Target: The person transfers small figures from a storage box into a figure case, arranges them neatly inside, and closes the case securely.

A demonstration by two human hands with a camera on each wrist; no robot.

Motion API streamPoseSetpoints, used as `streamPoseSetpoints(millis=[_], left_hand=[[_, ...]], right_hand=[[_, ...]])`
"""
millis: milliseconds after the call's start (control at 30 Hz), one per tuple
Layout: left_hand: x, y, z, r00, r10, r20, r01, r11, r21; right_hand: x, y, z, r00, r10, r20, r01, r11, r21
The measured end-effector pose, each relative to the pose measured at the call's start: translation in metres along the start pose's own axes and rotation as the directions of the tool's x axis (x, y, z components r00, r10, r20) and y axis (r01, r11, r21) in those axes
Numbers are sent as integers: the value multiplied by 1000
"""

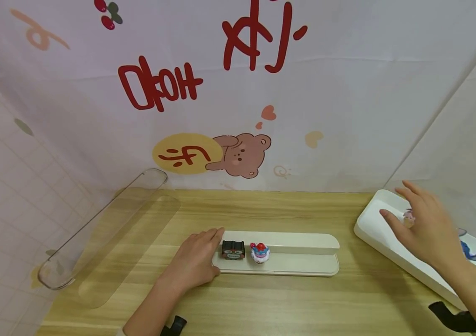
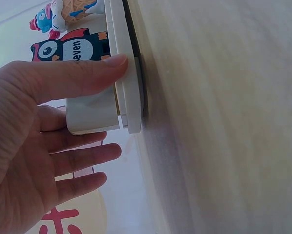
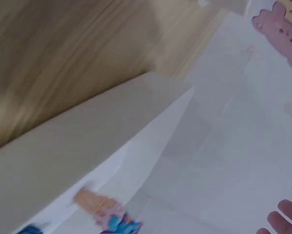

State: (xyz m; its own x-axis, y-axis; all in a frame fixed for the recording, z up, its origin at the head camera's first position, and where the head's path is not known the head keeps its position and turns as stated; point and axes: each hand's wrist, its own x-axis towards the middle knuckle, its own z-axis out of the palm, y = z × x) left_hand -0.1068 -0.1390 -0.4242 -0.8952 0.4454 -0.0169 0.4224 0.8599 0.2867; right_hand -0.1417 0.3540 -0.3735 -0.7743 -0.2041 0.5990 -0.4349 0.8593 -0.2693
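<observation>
My left hand (image 1: 193, 259) grips the left end of a white two-step display stand (image 1: 305, 264), thumb along its front edge and fingers behind. On the stand's lower step, close by that hand, sits a dark owl-like figurine (image 1: 233, 254) with lettering on its belly. Right of it stands a small figurine (image 1: 260, 253) with a red top, blue face and white body. Over a white tray (image 1: 401, 261) at the right, my right hand (image 1: 428, 228) hovers with fingers spread and nothing in it. Below this hand is a pink-and-tan figurine (image 3: 104, 207) in the tray.
A long clear plastic cover (image 1: 103, 233) lies on the left, against the tiled-pattern sheet. Further along the white tray is a blue long-eared figure (image 1: 472, 252). A white printed backdrop (image 1: 347, 116) rises behind the wooden table (image 1: 279, 303).
</observation>
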Motion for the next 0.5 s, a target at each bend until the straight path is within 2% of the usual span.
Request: streamPoseSetpoints(millis=[167, 333, 433, 500], left_hand=[[0, -1, 1, 1000, 5, -3, -5, 1000, 7], [1, -2, 2, 1000, 6, -7, -6, 1000, -8], [1, -2, 3, 1000, 5, -14, -5, 1000, -9], [2, -3, 4, 1000, 7, -21, -7, 1000, -7]], right_hand=[[-7, 28, -10, 992, 105, 68, -101, 993, -65], [-20, 53, -18, 980, 177, 86, -165, 977, -135], [-28, 63, -23, 968, 229, 104, -209, 962, -176], [-34, 68, -26, 949, 285, 132, -253, 943, -216]])
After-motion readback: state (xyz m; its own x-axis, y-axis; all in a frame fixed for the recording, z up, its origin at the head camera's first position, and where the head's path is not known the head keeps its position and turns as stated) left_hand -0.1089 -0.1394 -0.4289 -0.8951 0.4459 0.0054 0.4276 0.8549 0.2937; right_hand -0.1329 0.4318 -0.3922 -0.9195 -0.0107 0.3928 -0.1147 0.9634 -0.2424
